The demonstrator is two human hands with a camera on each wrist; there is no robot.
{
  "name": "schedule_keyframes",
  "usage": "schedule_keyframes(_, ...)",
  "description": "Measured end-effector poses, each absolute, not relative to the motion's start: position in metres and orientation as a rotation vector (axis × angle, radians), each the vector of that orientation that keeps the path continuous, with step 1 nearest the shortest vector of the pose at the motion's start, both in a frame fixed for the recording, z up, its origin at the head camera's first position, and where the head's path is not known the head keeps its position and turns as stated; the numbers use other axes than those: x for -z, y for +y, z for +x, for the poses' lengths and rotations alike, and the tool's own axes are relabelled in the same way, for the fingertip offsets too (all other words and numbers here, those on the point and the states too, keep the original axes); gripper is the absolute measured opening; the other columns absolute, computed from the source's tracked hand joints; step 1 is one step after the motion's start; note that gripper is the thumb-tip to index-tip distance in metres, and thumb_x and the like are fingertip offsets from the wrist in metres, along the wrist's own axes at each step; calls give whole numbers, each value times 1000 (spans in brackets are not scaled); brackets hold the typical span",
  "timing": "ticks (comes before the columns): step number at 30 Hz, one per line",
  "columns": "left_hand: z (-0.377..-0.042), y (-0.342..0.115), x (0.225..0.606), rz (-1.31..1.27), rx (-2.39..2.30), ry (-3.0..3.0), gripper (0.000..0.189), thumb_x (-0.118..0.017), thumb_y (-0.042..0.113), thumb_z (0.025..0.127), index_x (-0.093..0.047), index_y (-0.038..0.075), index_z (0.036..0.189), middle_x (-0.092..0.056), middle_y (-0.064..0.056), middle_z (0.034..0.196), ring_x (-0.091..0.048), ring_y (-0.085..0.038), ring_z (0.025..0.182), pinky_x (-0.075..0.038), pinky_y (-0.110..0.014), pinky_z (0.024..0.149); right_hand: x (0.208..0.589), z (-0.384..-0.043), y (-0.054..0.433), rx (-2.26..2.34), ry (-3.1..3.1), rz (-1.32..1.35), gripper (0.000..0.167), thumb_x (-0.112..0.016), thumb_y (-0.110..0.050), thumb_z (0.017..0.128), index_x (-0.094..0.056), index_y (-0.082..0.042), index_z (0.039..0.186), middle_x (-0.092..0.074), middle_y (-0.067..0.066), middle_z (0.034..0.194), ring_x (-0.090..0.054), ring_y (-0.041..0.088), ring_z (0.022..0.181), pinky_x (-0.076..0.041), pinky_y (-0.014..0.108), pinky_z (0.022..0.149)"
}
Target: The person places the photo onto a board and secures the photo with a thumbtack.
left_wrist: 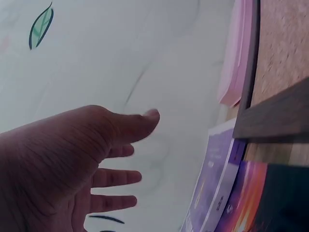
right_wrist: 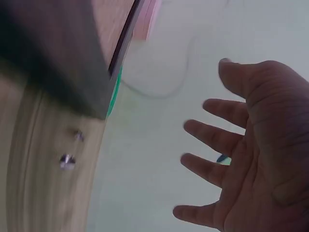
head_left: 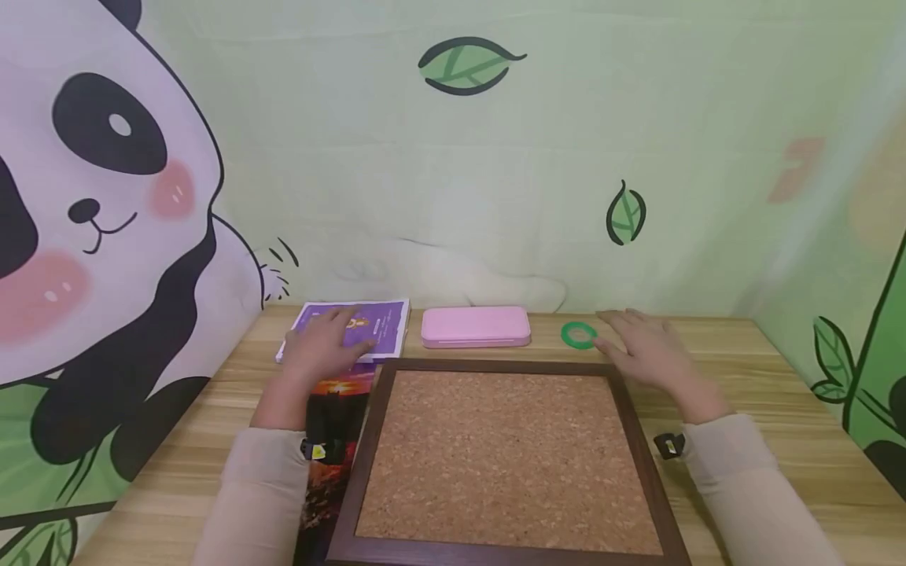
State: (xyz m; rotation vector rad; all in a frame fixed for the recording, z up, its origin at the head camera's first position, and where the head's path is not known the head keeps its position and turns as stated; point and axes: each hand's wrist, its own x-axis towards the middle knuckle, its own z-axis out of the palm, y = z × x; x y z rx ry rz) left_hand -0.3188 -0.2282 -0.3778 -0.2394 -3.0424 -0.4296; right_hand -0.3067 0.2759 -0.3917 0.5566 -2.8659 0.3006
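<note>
While the left hand (head_left: 324,342) hovers over the purple book (head_left: 385,326) left of centre in the head view, fingers loose and apart, the right hand (head_left: 647,346) is spread wide right of centre, just beside the green ring (head_left: 579,345), and neither one is holding anything. Dark-framed cork board (head_left: 506,456) takes up lower centre between the sleeves (head_left: 258,487), so imo lift the wrists over it instead of dragging cuffs across, or it might get nudged. Go easy around the sunset print (head_left: 336,417) at lower left too; it looks flat and would probably slide. Pink case (head_left: 476,326) sits mid-frame, behind the board. Right wrist view also has a couple of small shiny bits (right_wrist: 67,162) at lower left, too blurry to identify, so I wouldn't plant a palm there. As for the setup, it's a pale wood-grain table (head_left: 736,354) up near a light green backdrop (head_left: 510,196), with a big cartoon panda (head_left: 120,236) filling the left side and outlined leaves (head_left: 467,67) at top centre and farther right.
</note>
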Motion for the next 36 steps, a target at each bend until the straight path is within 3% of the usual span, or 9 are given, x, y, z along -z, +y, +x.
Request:
schedule_keyframes(5, -321, -242, 379, -131, 470, -3051, 77, -60, 51, 94, -36, 9, 155, -37, -26, 154, -35, -48, 139, -27, -74, 102, 393, -310, 291, -401, -2900, 563, 51, -48, -35, 106, -50, 2, 142, -54, 27, 139, -50, 47, 128, -38, 63, 102)
schedule_keyframes(8, -322, -248, 382, -91, 501, -3057, 73, -61, 43, 95, -38, 3, 152, -40, -28, 151, -40, -48, 135, -32, -70, 103, 394, -311, 298, -472, -2926, 554, 44, -51, -30, 106, -56, 4, 135, -60, 26, 132, -54, 47, 123, -41, 62, 100)
schedule_keyframes(16, -320, -261, 392, 61, 612, -3113, 59, -67, 28, 88, -54, -11, 131, -58, -33, 126, -56, -44, 107, -41, -60, 99, 404, -316, 314, -498, -2985, 625, 23, -64, -16, 97, -68, 3, 110, -70, 20, 104, -66, 40, 99, -51, 56, 86)
schedule_keyframes(27, -319, -263, 405, 203, 619, -3199, 70, -81, 45, 77, -62, -13, 113, -64, -22, 98, -57, -38, 90, -45, -61, 88, 418, -319, 324, -589, -3067, 592, 18, -67, -21, 96, -70, -3, 98, -70, 6, 90, -60, 20, 79, -51, 43, 72)
schedule_keyframes(36, -326, -262, 417, 227, 675, -3231, 69, -84, 40, 76, -60, -12, 115, -62, -20, 98, -56, -37, 90, -46, -58, 87, 422, -319, 325, -581, -3106, 581, 16, -66, -23, 97, -69, -8, 92, -66, -1, 82, -56, 16, 74, -48, 39, 68)
